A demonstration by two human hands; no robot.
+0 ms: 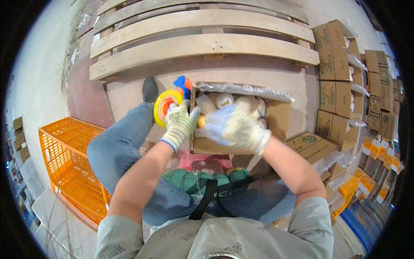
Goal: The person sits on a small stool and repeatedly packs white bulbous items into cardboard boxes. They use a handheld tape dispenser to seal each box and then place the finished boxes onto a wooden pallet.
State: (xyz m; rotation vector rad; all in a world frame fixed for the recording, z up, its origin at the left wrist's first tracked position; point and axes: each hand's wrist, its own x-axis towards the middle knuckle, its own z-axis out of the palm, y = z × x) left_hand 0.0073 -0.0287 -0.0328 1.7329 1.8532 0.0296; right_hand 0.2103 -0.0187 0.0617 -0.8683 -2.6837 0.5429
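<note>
My left hand (177, 123), in a striped knit glove, is closed on a tape dispenser (162, 103) with a wide yellow roll, an orange core and a blue-and-orange head. It stands at the left side of an open cardboard box (278, 121). Over the box is my right hand (237, 127), gloved too and smeared by motion, so its fingers cannot be made out. Inside the box lie several round pieces wrapped in white foam nets (206, 103). Clear plastic film (254, 89) runs along the far rim. Something small and yellow (201, 121) shows between my hands; its kind is unclear.
Beyond the box lies a slatted wooden pallet (207, 45). An orange plastic crate (71, 164) stands at the left. Stacked cardboard boxes (330, 86) line the right, with a closed carton (312, 146) nearer. Below the box are a pink stool (202, 159) and a green netted bundle (194, 181).
</note>
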